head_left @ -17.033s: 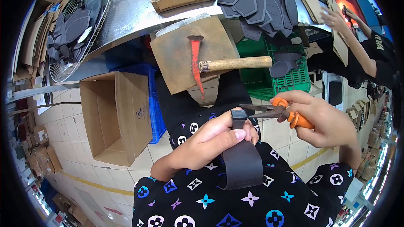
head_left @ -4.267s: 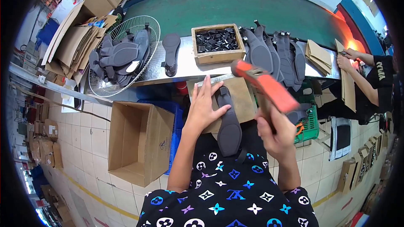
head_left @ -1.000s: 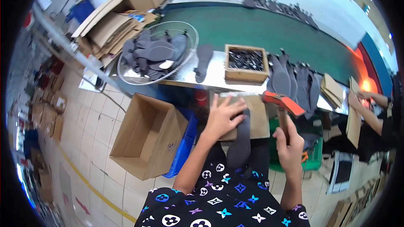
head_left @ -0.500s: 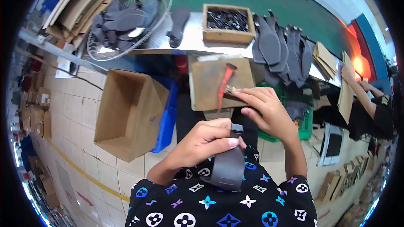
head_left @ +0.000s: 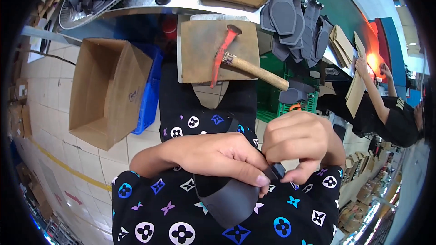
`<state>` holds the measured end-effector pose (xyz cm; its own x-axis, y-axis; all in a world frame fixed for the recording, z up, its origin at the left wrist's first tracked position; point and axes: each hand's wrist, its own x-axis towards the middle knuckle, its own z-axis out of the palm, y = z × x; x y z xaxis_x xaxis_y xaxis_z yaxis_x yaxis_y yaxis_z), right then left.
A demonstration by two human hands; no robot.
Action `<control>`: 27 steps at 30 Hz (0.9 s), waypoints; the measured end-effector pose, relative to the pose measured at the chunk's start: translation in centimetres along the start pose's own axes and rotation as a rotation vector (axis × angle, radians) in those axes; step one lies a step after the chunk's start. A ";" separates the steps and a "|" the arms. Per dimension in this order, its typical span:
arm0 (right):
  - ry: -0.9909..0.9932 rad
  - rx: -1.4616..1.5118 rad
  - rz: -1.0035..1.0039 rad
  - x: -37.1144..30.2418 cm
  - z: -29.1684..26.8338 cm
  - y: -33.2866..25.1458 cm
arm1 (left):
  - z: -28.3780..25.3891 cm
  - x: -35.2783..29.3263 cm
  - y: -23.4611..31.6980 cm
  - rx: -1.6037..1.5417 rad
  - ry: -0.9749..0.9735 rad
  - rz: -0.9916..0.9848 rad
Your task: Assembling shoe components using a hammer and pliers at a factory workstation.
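**Both hands working one dark insole over the lap**

Left hand (head_left: pixel 213 156) is gripping the dark grey insole (head_left: pixel 231 199) across its upper part, fingers closed over it, thumb side pressing it down toward the lap. Probably bracing it so the narrow end stays put.

Right hand (head_left: pixel 297 143) is curling tight around the narrow end of the insole, pinching a small black bit (head_left: pixel 278 171) between thumb and finger. Can't tell if that's part of the insole or a separate piece.

Insole is sitting between the two hands, just above the patterned shorts (head_left: pixel 181 218), wide rounded end pointing toward the body. It is looking smooth, matte, slightly curved, no visible markings.

Hammer (head_left: pixel 245 63) with red head and wooden handle is lying on the brown block (head_left: pixel 200 50), head on the block, handle sticking off to the right — within easy reach, neither hand touching it.

Open cardboard box (head_left: pixel 109 90) is standing on the floor to the left. More grey soles (head_left: pixel 295 22) are hanging off the counter (head_left: pixel 181 2) edge beyond.
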<state>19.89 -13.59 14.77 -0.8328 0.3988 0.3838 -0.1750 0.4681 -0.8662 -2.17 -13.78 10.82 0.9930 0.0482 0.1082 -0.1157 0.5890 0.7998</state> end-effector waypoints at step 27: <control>0.059 -0.219 -0.099 0.1 1.9 0.9 | -0.6 -1.2 0.3 0.248 -0.012 -0.026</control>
<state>18.70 -14.66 13.44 -0.7840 0.3849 0.4870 -0.1311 0.6641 -0.7360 -3.37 -13.22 10.56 0.9955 0.0255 0.0912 -0.0941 0.3743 0.9225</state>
